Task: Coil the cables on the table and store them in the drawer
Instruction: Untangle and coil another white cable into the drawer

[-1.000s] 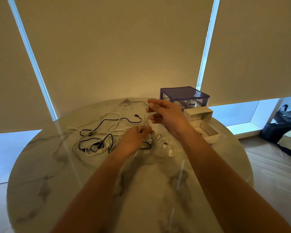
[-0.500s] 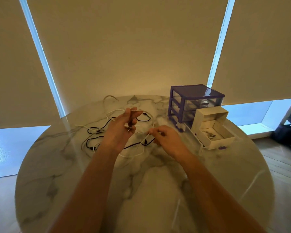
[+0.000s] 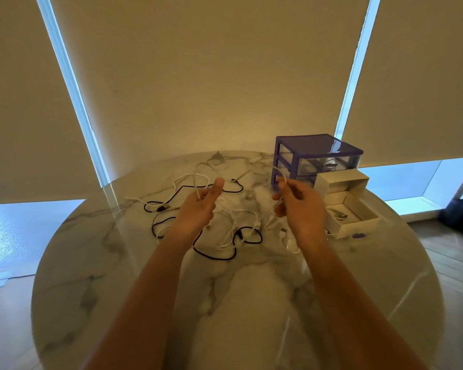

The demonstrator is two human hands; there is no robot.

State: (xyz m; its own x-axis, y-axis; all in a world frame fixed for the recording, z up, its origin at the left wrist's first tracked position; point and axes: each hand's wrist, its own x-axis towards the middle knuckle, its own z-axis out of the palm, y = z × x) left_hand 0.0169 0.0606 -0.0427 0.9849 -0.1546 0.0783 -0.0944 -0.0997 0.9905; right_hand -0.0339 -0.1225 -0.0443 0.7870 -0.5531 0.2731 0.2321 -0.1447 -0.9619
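Tabletop (image 3: 91, 263): round, marble-patterned, carrying everything; blinds are drawn over the windows beyond its far edge.
Black cable (image 3: 214, 256): lies loose and uncoiled left of centre, snaking from far to near and crossing the white runs, so it probably has to be teased free before it can be wound.
White cable (image 3: 191, 180): part of it lies tangled among the black loops on the tabletop, and one loop stands up off the surface into the left hand.
Left hand (image 3: 201, 206): raised above the tangle, fingers curled with the thumb pointing up, pinching the white cable; it seems to anchor the strand while the other hand takes up the length.
Right hand (image 3: 300, 201): raised at similar height, well apart from the left, fingers curled round a thin white strand that rises above the knuckles; whether this is the same cable I cannot tell. The wide spread looks meant to draw the strand taut for a first loop.
Purple drawer unit (image 3: 318, 148): stands at the far right, clear drawers pushed in, handy to the right hand.
White box (image 3: 356, 225): just near of the unit, its tray pulled open towards the near side, something small and dark inside.
Writing: none is readable; a purple mark on the box front is too blurred to make out.
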